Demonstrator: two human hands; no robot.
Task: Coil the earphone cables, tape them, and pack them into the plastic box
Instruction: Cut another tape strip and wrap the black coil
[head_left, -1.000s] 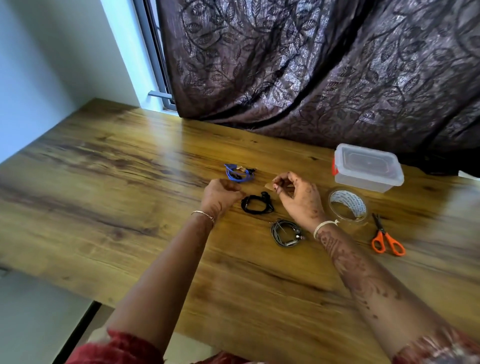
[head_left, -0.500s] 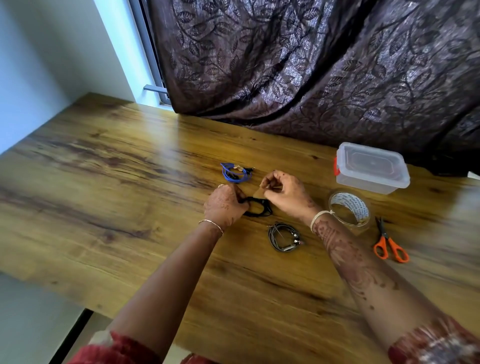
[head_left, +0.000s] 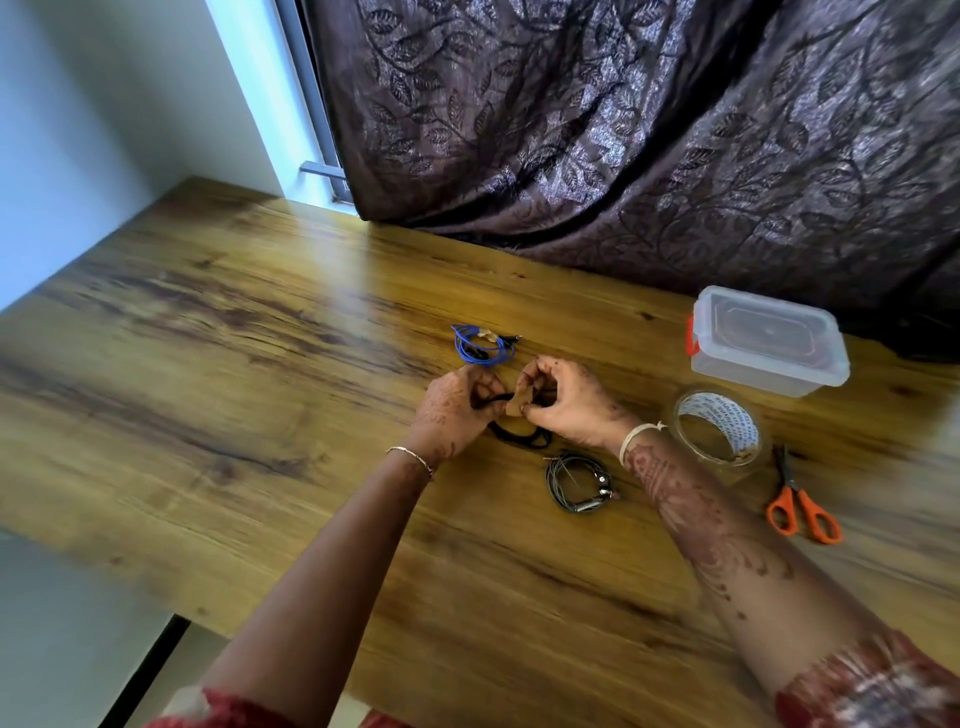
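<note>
— What sort of surface is it?

— A wooden table (head_left: 260, 415) with dark grain, pushed against a pale wall (head_left: 104, 104) and a window frame (head_left: 311, 104). A brown leaf-patterned curtain (head_left: 623, 130) hangs just behind the plastic box (head_left: 766, 340), whose lid is on.

— And around that box?

— The tape roll (head_left: 719, 428) lies just on its near side, and the orange-handled scissors (head_left: 802, 504) nearer the person again. Well left of the box sits the blue earphone coil (head_left: 480, 345) (a bit of tape already shows on it). The grey earphone coil (head_left: 576, 483) lies left of the box and nearer the person.

— The hands?

— Both work left of the box. The left hand (head_left: 457, 410) curls round the black earphone coil (head_left: 519, 436), and the right hand (head_left: 566, 400) pinches a brown strip of tape (head_left: 519, 400) against it. The fingers hide where tape meets cable.
</note>
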